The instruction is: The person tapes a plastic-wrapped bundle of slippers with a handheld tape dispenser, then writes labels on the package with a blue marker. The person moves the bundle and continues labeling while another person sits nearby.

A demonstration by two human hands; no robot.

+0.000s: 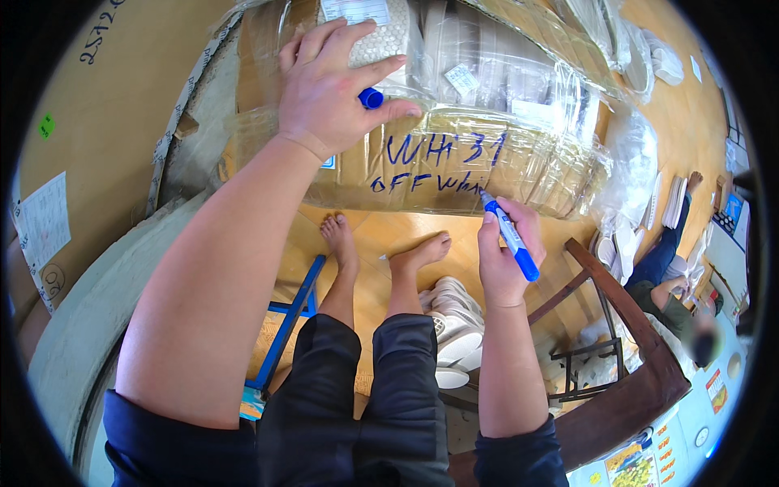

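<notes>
My right hand (pixel 509 252) grips a blue and white marker (pixel 510 235), its tip touching the front side of a brown carton (pixel 341 191). Two lines of blue handwriting run across that side, under clear plastic wrap, and the tip is at the lower line. On the carton's upper left, my left hand (pixel 329 89) lies with its fingers spread. A blue marker cap (pixel 371 98) sticks out between its thumb and index finger. Through the plastic on top, pale wrapped goods (pixel 471 49) and small white labels show.
Pale shoe soles (pixel 454 329) are piled on the floor beside my feet. A blue metal frame (pixel 288 325) stands at left, a brown wooden frame (pixel 625 316) at right. A large carton (pixel 97 138) rises on the left. Another person (pixel 669 284) sits at far right near more soles.
</notes>
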